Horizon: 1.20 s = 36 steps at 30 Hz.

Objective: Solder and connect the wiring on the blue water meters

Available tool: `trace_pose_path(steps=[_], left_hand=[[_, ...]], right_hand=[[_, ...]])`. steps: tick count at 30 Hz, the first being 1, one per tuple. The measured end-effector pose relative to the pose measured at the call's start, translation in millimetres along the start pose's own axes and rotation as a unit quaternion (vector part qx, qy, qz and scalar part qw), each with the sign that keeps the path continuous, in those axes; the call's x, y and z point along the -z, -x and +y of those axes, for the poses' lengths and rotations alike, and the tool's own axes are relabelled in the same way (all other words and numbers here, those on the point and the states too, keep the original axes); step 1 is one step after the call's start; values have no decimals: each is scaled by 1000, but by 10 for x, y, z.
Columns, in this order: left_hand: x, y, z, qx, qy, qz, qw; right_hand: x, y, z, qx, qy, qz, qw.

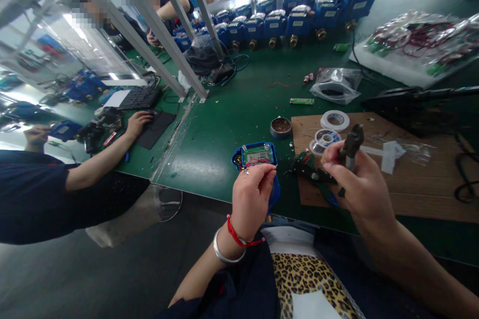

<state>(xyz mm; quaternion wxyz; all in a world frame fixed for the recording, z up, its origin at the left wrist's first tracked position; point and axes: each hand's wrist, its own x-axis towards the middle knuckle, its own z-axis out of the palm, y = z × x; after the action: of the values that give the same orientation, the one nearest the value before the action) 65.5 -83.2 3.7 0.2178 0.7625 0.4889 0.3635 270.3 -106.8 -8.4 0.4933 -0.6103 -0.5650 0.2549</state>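
Note:
My left hand [251, 199] is closed in a pinch over the front of a blue meter [276, 192]. Thin red wires [258, 161] run from the meter's open top toward those fingertips, and a short dark end shows at the pinch. A small lit display [259, 155] on a green circuit board sits inside the blue housing. My right hand [361, 187] grips a pair of pliers [354, 144], dark jaws pointing up, off to the right of the meter. Below and left of that hand lies a dark tool with green parts [312, 169], partly hidden.
Solder spool [325, 140] and white tape roll [335, 120] lie on cardboard [419, 179]. Nearby are a round tin [280, 127], a battery [302, 101] and a plastic bag [336, 84]. Several blue meters [299, 20] line the back. A co-worker's hand [139, 123] is at left.

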Motion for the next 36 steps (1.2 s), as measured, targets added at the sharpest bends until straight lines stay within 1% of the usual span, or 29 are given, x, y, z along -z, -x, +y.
trace_pose_path(steps=[3, 5, 9, 12, 17, 21, 23, 27, 32, 34, 36], left_hand=[[73, 35, -15, -23, 13, -9, 1000], [150, 60, -30, -41, -2, -10, 999], [307, 99, -115, -82, -38, 12, 996], [364, 107, -210, -94, -62, 1, 994], [343, 83, -302, -107, -104, -12, 989], [307, 44, -305, -121, -114, -18, 986], [292, 21, -294, -126, -110, -21, 986], [255, -19, -252, -112, -90, -27, 989], [217, -32, -197, -97, -90, -42, 990], [219, -23, -187, -90, -66, -29, 993], [232, -7, -185, -76, -30, -2, 997]], right_hand=[[-39, 11, -11, -33, -18, -27, 999], [-45, 23, -24, -33, -18, -61, 997], [-70, 63, -54, 0, -13, -93, 996], [-97, 84, -75, 33, -4, -120, 992], [-129, 118, -115, 91, 4, -158, 983], [-162, 160, -152, 110, 27, -212, 971], [-185, 177, -164, 116, 45, -228, 966], [-237, 183, -179, 120, 59, -238, 962], [-297, 179, -180, 124, 80, -241, 959], [-310, 184, -174, 124, 92, -245, 957], [-317, 185, -169, 120, 103, -246, 956]])
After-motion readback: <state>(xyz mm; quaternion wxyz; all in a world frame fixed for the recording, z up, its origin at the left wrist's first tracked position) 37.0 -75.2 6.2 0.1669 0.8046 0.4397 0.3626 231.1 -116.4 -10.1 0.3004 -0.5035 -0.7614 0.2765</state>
